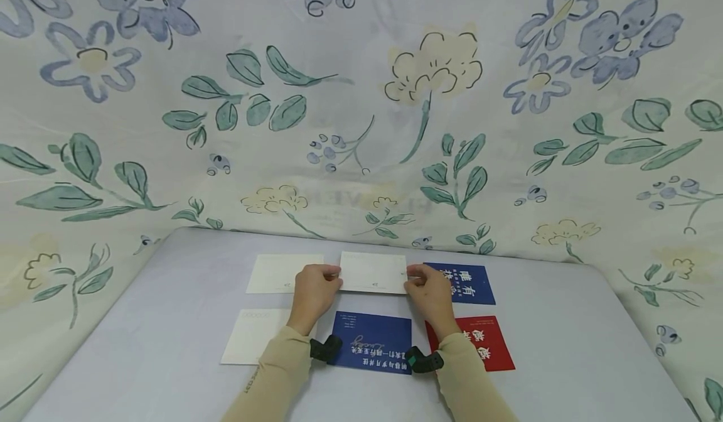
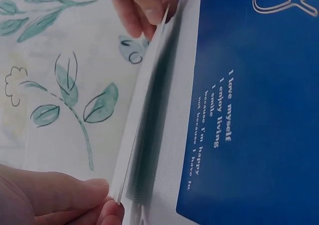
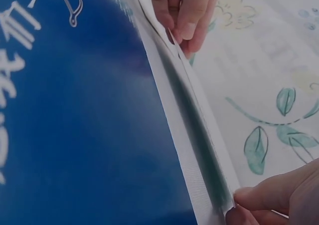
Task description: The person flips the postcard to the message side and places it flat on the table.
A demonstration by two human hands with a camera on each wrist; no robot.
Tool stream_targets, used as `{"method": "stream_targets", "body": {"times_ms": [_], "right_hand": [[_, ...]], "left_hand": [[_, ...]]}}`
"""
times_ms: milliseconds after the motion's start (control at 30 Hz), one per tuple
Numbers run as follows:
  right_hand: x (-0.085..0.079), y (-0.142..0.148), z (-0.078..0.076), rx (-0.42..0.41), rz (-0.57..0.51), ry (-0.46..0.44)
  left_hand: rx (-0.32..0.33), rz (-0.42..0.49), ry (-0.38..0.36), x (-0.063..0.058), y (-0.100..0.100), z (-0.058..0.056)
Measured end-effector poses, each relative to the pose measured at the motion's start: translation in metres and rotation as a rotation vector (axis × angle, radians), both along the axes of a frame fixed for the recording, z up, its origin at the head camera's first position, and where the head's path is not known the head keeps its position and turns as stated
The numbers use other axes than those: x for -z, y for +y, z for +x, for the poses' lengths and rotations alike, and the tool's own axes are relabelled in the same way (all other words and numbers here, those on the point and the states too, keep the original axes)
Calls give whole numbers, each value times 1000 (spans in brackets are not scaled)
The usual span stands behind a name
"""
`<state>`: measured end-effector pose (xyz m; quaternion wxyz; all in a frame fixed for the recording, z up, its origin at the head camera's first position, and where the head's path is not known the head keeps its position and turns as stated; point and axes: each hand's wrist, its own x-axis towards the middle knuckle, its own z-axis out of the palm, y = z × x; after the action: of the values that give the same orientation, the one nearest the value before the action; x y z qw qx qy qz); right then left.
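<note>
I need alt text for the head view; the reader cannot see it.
A left hand and right hand hold a white card by opposite edges at a pale table. Nearby: two more white cards, two blue cards and one red card; behind, a floral backdrop.

Downward head view, wrist views near card (image 1: 373,271)

On the bench (image 1: 158,346), around the centre card (image 1: 373,341), the first card (image 1: 251,334) lies at nine o'clock, the second card (image 1: 275,274) at ten, the third card (image 1: 474,284) at two, the fourth card (image 1: 488,343) at three. At twelve, the held card (image 1: 373,272) sits between left hand (image 1: 312,293) and right hand (image 1: 433,293); the cloth (image 1: 361,127) rises beyond the bench.
</note>
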<state>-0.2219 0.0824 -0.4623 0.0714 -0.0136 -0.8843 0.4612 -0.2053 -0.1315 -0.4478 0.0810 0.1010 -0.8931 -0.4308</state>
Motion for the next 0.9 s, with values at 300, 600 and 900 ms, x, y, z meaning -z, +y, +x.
{"method": "stream_targets", "body": {"times_ms": [300,600,900], "right_hand": [[2,-1,0,-12,25,-25],[3,-2,0,-16,62,-33],[3,-2,0,-29,72,-37]], "left_hand": [[13,-12,-34,-1,1,1],[46,-43,-29,1,1,1],[60,-63,-34,-1,2,2]]}}
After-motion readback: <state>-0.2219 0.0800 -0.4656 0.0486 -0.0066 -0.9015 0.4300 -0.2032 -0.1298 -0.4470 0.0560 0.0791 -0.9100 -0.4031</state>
